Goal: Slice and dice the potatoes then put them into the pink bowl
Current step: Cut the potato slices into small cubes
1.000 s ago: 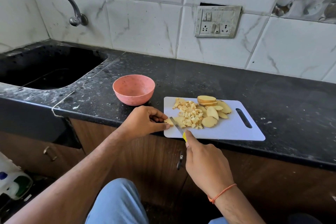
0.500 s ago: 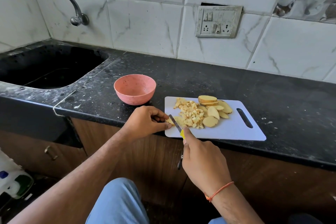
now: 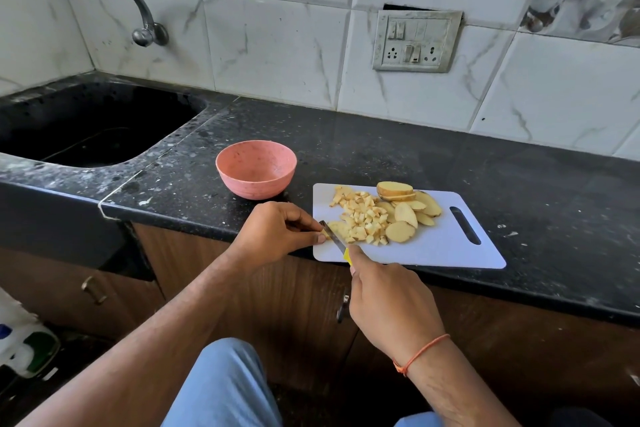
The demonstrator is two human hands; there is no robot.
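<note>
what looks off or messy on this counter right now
The cutting board sits askew with its near edge overhanging the counter. The switch plate leaves a dark gap in the tile above it.

A home kitchen. Shown by a black speckled stone counter point(image 3: 398, 149) with a sink point(image 3: 86, 125) sunk into its left end, a curved metal tap point(image 3: 138, 10) fixed to the wall above, and white marble-look tiles point(image 3: 277, 52) behind with a switch and socket plate point(image 3: 415, 41). Wooden cupboard doors point(image 3: 284, 305) with metal handles below. On the counter, a cutting board point(image 3: 450, 246) with cut potato point(image 3: 363, 218) and a pink bowl point(image 3: 256, 170).
</note>
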